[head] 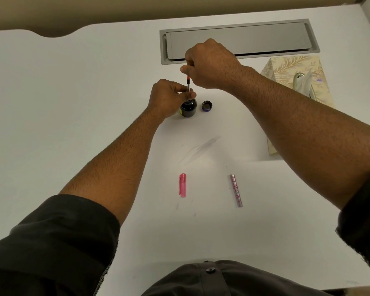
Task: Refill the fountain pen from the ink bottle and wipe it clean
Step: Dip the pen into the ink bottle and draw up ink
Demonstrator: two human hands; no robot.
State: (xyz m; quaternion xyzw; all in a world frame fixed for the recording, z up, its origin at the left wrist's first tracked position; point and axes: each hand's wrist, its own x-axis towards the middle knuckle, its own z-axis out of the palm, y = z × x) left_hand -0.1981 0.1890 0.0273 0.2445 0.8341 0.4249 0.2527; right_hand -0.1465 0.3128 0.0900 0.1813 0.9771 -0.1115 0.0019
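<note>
A dark ink bottle (188, 108) stands open on the white table. The fountain pen's inner section with its converter (188, 83) stands upright in the bottle's mouth. My left hand (169, 97) pinches the section just above the bottle neck. My right hand (209, 63) grips the red top end of the converter from above. The nib is hidden inside the bottle. The bottle's cap (207, 105) lies upturned just right of the bottle. Near me lie the pink pen cap (182, 185) and the silver-and-pink pen barrel (236, 190).
A patterned tissue box (295, 82) with a tissue sticking out stands at the right, partly behind my right forearm. A grey cable hatch (235, 39) is set into the table at the back. A faint smear marks the table in the middle.
</note>
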